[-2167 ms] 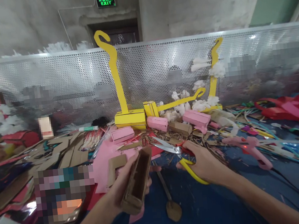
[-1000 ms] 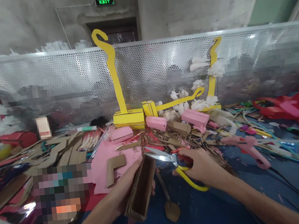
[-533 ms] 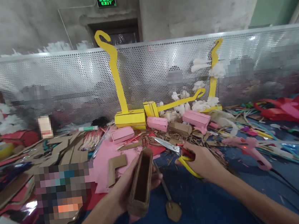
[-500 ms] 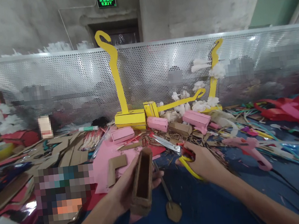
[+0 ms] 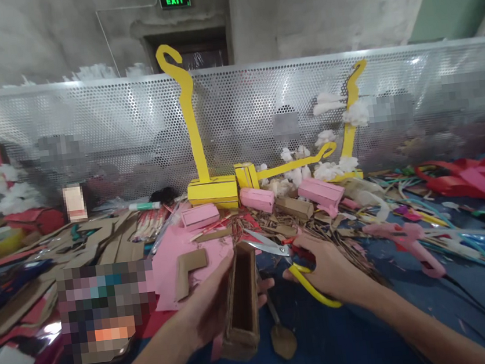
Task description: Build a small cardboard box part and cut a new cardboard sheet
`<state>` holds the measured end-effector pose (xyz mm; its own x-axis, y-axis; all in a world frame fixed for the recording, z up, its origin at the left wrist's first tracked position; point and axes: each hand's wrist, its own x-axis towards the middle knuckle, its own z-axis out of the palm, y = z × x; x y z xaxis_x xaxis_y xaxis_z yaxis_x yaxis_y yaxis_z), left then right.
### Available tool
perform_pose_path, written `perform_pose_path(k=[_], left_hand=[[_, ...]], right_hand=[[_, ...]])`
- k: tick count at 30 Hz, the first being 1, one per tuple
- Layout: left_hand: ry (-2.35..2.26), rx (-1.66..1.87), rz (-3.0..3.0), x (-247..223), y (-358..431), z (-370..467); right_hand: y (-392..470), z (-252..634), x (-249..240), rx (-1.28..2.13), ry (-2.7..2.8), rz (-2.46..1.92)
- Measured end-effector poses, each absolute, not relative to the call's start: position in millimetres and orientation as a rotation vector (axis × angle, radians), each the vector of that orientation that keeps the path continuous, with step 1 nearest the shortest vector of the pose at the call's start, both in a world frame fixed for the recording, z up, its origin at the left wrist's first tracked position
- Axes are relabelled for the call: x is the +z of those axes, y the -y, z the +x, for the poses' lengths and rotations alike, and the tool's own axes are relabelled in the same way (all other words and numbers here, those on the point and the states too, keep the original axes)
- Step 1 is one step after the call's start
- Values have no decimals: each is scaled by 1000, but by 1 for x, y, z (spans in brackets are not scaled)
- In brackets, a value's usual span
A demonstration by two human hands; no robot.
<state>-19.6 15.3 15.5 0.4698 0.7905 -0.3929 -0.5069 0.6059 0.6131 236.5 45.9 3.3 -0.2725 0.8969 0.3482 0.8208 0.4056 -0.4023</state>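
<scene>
My left hand (image 5: 214, 299) grips a long, open-topped cardboard box (image 5: 238, 328) from the left and underneath, its fingertips showing past the right side. A strip of pink paper hangs at the box's lower left. In my right hand (image 5: 322, 263) is a pair of scissors (image 5: 271, 246) with one yellow and one red handle loop. The blades are parted and point up and left, close to the far end of the box. On the blue table under them lies a spoon-shaped cardboard piece (image 5: 283, 341), partly hidden by my left fingers.
Pink boxes (image 5: 257, 200) and yellow hooked pieces (image 5: 213, 192) stand at the back before a perforated metal panel (image 5: 234, 107). A pink glue gun (image 5: 416, 244) with a cord lies right. An L-shaped cardboard piece (image 5: 186, 270) rests on pink sheet (image 5: 164, 284); cardboard scraps (image 5: 113, 243) spread left.
The box in my left hand has moved slightly right and down. The scissors have turned a little and their blades are spread wider, with the tips nearer the box's far end.
</scene>
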Motion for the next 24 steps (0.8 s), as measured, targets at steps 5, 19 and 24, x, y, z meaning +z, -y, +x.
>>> perform_pose_path(k=[5, 19, 24], left_hand=[[-714, 780, 523, 12, -15, -22], [-779, 726, 594, 4, -15, -25], [-778, 710, 636, 6, -15, -26]], right_hand=[[-45, 237, 3, 201, 2152, -1453], [-41, 233, 7, 225, 2156, -1418], [-40, 232, 9, 220, 2174, -1421]])
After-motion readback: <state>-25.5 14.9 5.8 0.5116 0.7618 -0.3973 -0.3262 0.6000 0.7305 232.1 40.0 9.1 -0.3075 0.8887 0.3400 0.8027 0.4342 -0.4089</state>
